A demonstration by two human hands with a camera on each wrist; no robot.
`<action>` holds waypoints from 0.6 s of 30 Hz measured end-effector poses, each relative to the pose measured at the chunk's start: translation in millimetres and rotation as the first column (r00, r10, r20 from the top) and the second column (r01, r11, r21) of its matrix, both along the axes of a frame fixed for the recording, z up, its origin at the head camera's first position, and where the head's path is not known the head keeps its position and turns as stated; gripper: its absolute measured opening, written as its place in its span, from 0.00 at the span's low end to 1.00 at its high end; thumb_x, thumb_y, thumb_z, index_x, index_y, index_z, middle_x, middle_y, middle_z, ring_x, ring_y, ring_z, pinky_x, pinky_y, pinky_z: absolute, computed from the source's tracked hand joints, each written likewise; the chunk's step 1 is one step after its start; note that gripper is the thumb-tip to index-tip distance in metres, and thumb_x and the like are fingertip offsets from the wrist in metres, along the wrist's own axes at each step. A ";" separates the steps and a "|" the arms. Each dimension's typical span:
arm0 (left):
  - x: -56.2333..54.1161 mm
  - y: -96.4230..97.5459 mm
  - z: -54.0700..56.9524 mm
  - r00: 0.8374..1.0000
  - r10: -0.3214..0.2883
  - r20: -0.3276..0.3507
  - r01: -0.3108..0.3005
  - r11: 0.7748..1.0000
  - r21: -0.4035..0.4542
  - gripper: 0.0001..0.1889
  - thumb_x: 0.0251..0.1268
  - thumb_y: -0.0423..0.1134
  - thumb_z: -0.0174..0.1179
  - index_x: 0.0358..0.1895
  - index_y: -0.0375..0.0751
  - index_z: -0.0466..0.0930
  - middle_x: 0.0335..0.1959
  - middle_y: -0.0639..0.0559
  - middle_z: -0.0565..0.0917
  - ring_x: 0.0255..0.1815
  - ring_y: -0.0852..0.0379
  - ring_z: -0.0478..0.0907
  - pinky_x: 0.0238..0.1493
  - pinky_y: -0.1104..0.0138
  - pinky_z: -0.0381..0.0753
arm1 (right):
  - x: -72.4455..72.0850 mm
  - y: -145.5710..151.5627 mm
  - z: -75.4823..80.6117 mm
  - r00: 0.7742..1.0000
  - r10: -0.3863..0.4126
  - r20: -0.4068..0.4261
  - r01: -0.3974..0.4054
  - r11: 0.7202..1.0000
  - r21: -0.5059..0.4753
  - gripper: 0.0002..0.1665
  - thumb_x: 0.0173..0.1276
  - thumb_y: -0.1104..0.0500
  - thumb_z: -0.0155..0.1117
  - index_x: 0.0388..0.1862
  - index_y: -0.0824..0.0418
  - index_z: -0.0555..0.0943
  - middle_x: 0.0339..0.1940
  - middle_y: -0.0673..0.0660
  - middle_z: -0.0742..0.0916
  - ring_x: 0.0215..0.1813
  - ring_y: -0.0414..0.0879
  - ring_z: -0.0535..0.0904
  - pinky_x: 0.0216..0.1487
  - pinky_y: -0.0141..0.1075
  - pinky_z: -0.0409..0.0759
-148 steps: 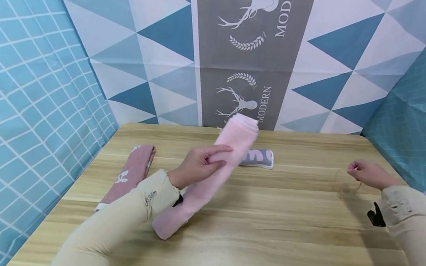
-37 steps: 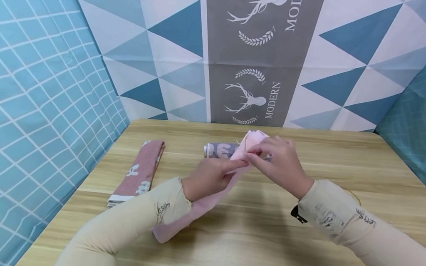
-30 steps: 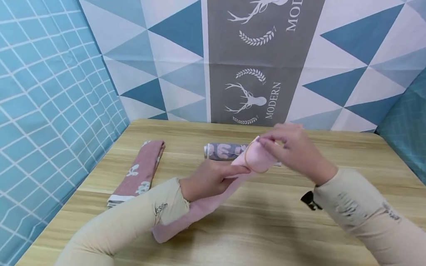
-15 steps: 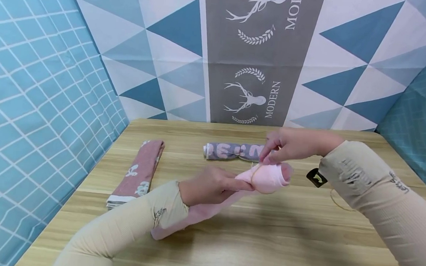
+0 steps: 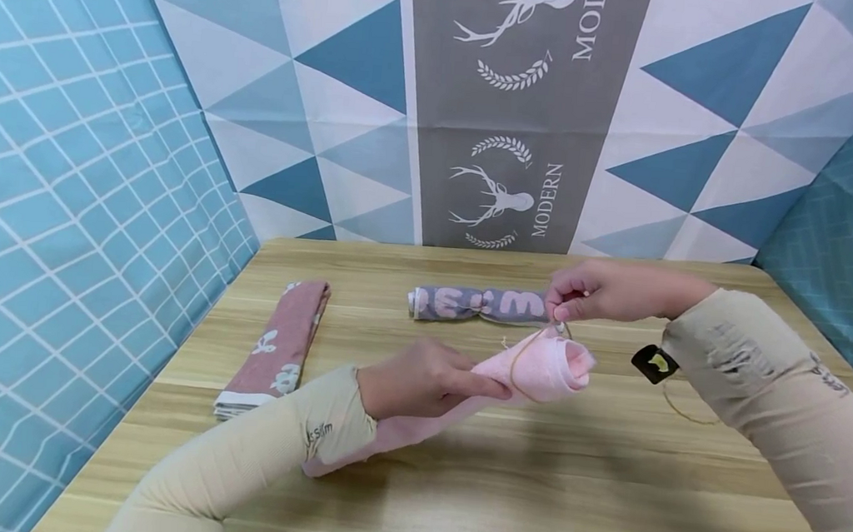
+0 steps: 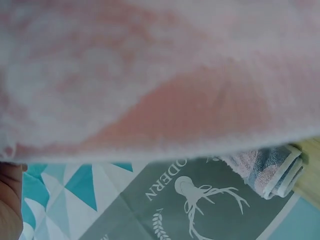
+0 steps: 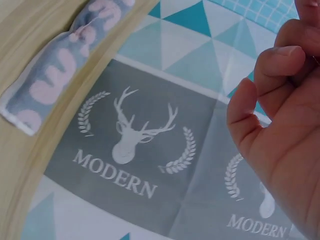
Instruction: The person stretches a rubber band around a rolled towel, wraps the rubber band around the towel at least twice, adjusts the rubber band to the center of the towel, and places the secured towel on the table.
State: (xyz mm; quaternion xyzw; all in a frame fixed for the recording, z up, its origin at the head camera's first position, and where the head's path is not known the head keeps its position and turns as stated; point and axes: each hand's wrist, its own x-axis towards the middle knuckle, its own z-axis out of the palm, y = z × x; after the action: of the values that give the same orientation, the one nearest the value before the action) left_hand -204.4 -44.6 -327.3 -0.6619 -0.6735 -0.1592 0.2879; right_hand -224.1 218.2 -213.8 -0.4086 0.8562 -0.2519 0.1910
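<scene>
My left hand [image 5: 425,380] grips a rolled light-pink towel [image 5: 557,368] around its middle, thumb on top. The roll slants across the table, its coiled end raised toward the right. A thin tan elastic band [image 5: 515,365] loops around that end, just beyond the left fingertips. My right hand [image 5: 597,292] pinches the band above the roll and pulls part of it away from the cloth. In the left wrist view, blurred pink towel [image 6: 175,110] fills the upper part. Curled fingers of my right hand [image 7: 285,110] appear in the right wrist view; the band is hidden there.
A grey-blue and pink rolled towel [image 5: 446,303], cinched at its middle, lies at the back of the wooden table [image 5: 604,497]. A folded dusty-pink towel [image 5: 278,342] lies on the left. Another thin band [image 5: 685,416] rests near the right sleeve. Patterned cloth walls surround the table.
The right hand came from the right with the band, passed it over the roll's end and now draws it up and right. The roll's end has swung lower and rightward.
</scene>
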 end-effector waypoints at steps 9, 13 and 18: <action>10.6 7.0 3.5 0.993 0.017 -0.116 -0.018 1.000 -0.004 0.17 0.57 0.31 0.64 0.48 0.54 0.79 0.20 0.61 0.80 0.13 0.66 0.65 0.18 0.79 0.64 | -5.7 -3.1 -25.1 0.999 -0.029 0.027 0.031 0.996 -0.078 0.07 0.69 0.67 0.56 0.30 0.61 0.76 0.23 0.49 0.72 0.28 0.41 0.68 0.32 0.32 0.69; 6.5 7.8 3.2 0.999 -0.025 -0.023 0.025 1.000 -0.006 0.16 0.56 0.29 0.64 0.47 0.49 0.81 0.18 0.58 0.78 0.16 0.66 0.67 0.22 0.82 0.66 | -3.2 -13.8 -30.0 0.995 0.006 0.101 0.004 0.995 -0.098 0.07 0.71 0.66 0.53 0.36 0.65 0.80 0.28 0.50 0.78 0.32 0.43 0.72 0.35 0.33 0.73; -13.4 2.6 3.3 0.978 -0.032 0.204 0.029 0.999 0.014 0.14 0.55 0.24 0.63 0.45 0.38 0.85 0.32 0.51 0.86 0.28 0.64 0.78 0.36 0.80 0.74 | 10.7 -19.9 0.6 0.992 -0.029 -0.122 0.008 0.985 -0.171 0.12 0.71 0.64 0.55 0.48 0.66 0.81 0.40 0.53 0.83 0.38 0.45 0.75 0.38 0.36 0.76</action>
State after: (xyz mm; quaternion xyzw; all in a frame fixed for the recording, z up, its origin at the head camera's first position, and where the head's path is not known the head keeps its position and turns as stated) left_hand -217.8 -42.1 -324.0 -0.6506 -0.6884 -0.2346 0.2184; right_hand -213.3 198.3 -213.2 -0.4303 0.8455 -0.3001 0.0997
